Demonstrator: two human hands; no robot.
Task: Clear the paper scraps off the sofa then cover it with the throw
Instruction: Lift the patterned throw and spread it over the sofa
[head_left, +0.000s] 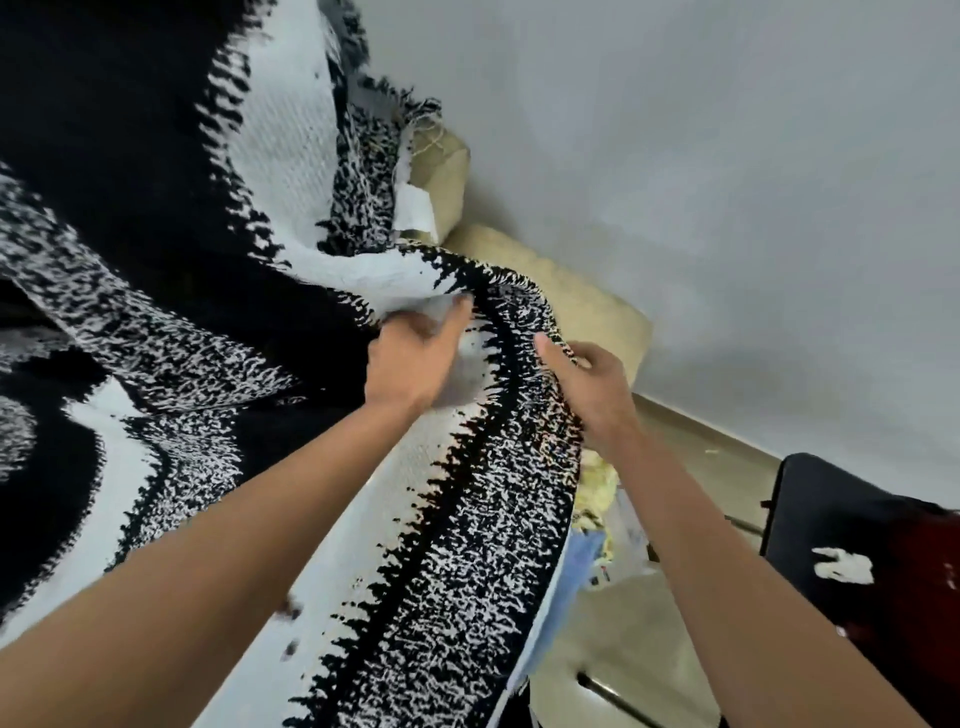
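Note:
A black and white woven throw (171, 270) fills the left and middle of the view and lies draped over the beige sofa (587, 301), of which only the backrest corner and one arm show at the right. My left hand (410, 364) grips a fold of the throw near the sofa arm. My right hand (592, 389) pinches the throw's speckled edge just to the right of it. No paper scraps are visible on the sofa; its seat is hidden under the throw.
A grey wall (727, 182) runs behind the sofa. A clear bag with yellow and white scraps (602, 499) sits on the beige floor below the sofa arm. A black chair (852, 561) with a dark red item stands at the right.

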